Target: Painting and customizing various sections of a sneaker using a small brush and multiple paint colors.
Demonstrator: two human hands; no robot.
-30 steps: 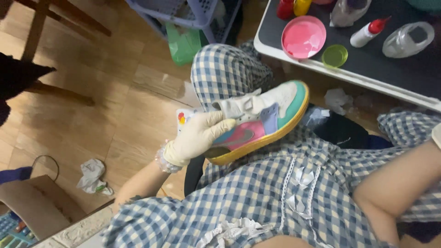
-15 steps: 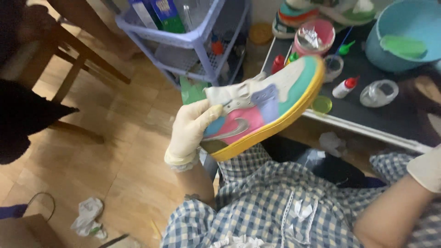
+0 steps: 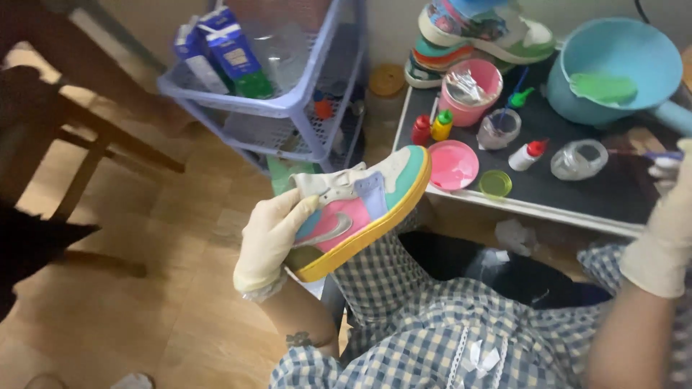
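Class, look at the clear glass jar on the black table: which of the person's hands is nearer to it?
Right. The right hand is just beside the jar; the left hand holds the sneaker, well off the table.

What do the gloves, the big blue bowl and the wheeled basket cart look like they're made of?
Gloves on the left hand and right hand: thin cream rubber or latex, wrinkled and close-fitting. Blue bowl: probably plastic, with smooth, evenly coloured walls. Basket cart: moulded lilac plastic, with perforated mesh sides.

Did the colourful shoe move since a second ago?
Yes. The left hand has lifted the shoe off the checked lap, up toward the black table; its toe now sits beside the pink lid.
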